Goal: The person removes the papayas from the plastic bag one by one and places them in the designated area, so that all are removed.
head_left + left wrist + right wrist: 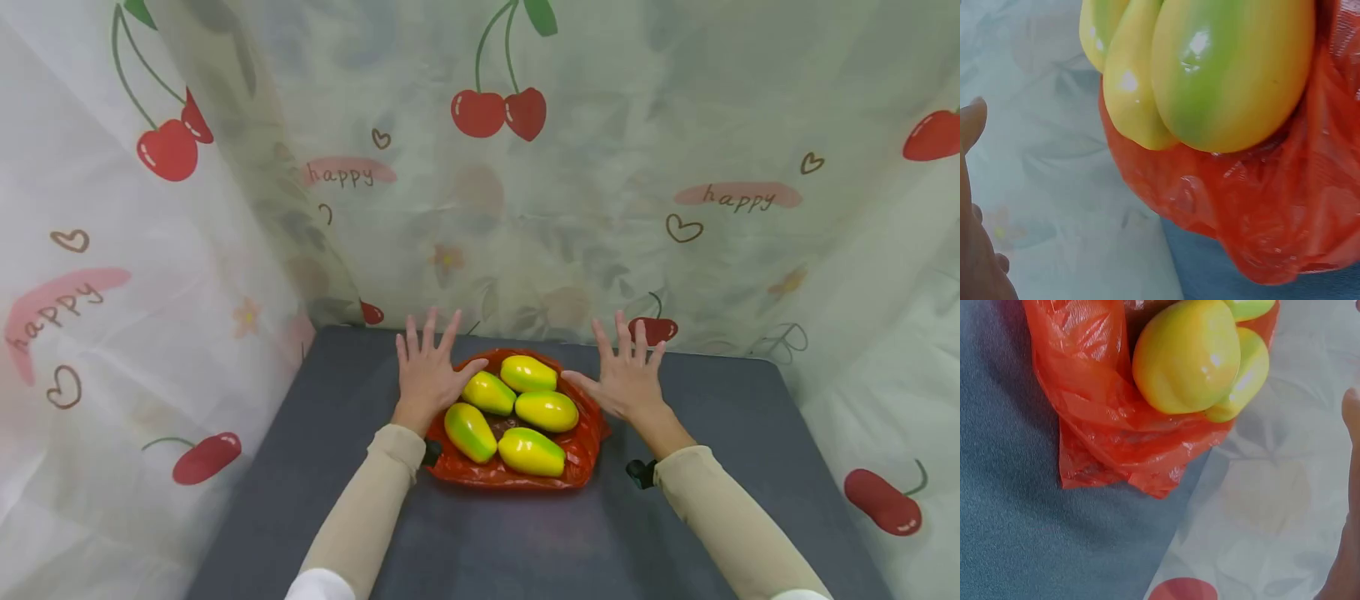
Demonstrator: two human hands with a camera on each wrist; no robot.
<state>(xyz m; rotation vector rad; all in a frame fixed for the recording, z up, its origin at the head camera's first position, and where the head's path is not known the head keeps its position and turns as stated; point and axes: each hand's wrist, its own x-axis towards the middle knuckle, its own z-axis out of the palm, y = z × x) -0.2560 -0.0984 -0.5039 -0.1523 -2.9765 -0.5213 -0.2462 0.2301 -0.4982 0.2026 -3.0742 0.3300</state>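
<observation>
Several glossy yellow-green fruits that look like mangoes or small papayas (546, 411) lie in an opened red plastic bag (510, 479) at the middle of the dark table. My left hand (427, 375) is spread at the bag's left side, its thumb overlapping the upper left fruit in the head view. On the other side my right hand (626, 375) is spread too, thumb pointing in at the bag's edge. Neither hand holds anything. Close up, the left wrist view shows a fruit (1232, 75) over the crumpled bag; the right wrist view shows another fruit (1185, 359).
The dark grey table (517, 550) runs back to a pale curtain (570, 208) printed with cherries and the word "happy". Similar curtain stands at the left and right sides. A small black device (641, 473) sits at my right wrist.
</observation>
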